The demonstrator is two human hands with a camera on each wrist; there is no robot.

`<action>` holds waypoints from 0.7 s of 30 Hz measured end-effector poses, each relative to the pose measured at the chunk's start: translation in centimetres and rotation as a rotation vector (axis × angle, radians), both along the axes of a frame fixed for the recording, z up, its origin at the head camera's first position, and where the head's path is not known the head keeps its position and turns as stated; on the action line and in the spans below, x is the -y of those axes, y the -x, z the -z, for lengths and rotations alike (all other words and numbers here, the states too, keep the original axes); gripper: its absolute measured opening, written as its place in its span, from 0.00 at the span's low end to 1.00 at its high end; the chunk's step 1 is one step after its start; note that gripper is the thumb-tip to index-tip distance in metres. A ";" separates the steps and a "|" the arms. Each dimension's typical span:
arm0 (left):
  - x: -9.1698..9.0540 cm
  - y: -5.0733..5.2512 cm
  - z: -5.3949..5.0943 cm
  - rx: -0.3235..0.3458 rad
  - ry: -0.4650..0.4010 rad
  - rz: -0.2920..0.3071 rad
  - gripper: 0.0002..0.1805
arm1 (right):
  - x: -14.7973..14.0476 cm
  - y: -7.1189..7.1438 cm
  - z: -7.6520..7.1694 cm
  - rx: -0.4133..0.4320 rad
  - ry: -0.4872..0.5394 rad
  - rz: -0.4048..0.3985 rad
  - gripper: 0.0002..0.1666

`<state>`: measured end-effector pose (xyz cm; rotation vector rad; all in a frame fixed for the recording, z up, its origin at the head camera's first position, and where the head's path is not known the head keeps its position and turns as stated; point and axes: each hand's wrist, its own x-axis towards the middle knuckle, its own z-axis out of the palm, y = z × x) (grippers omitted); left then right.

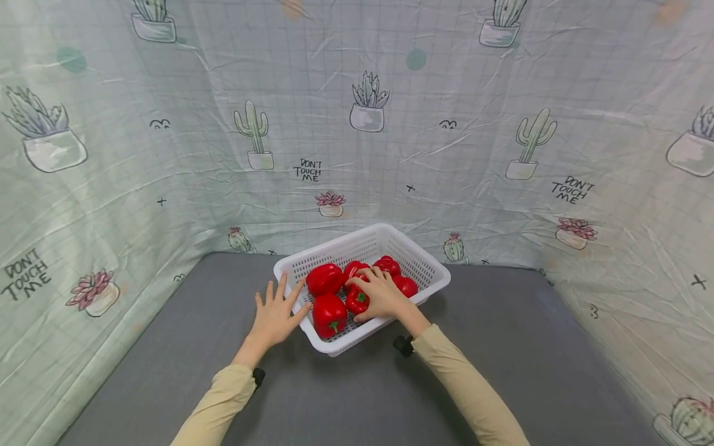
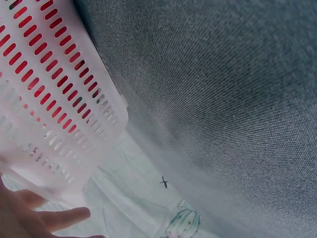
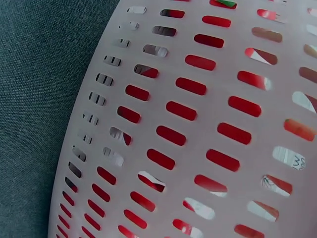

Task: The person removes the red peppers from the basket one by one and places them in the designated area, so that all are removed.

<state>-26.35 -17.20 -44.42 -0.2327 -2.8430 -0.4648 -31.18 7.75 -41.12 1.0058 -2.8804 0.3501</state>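
Observation:
A white slotted plastic basket [image 1: 385,232] stands at an angle on the dark table, with several red bell peppers in it. Over its near right rim reaches my right hand [image 1: 382,297], fingers curved around a red bell pepper [image 1: 357,301] with a green stem. Left of that lie two larger red peppers, one [image 1: 325,279] behind the other [image 1: 330,314]. My left hand [image 1: 274,317] has its fingers spread at the basket's left end, by the rim; part of it [image 2: 42,213] shows beside the basket in the left wrist view. The right wrist view shows the slotted wall [image 3: 198,134], hiding most of the right hand.
The dark grey table [image 1: 334,402] runs around the basket on the near side and both sides. A light cloth [image 1: 312,80] printed with cacti hangs behind and along the sides, close to the basket's far corner.

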 end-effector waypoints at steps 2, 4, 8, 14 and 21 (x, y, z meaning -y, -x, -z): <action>0.0 0.0 0.0 0.006 -0.001 -0.003 0.36 | 0.1 0.1 0.0 0.012 -0.003 -0.002 0.43; 0.0 0.1 0.1 0.012 -0.001 -0.003 0.36 | 0.1 0.2 0.1 0.022 0.000 -0.001 0.42; 0.0 0.1 0.1 0.009 0.002 -0.005 0.36 | 0.2 0.3 0.4 0.035 0.026 0.033 0.41; 0.0 0.0 0.1 0.007 0.010 -0.006 0.36 | 0.3 0.5 0.8 0.048 0.046 0.074 0.41; -0.1 -0.2 0.0 -0.001 0.014 -0.005 0.36 | 0.5 0.7 0.9 0.059 0.042 0.095 0.40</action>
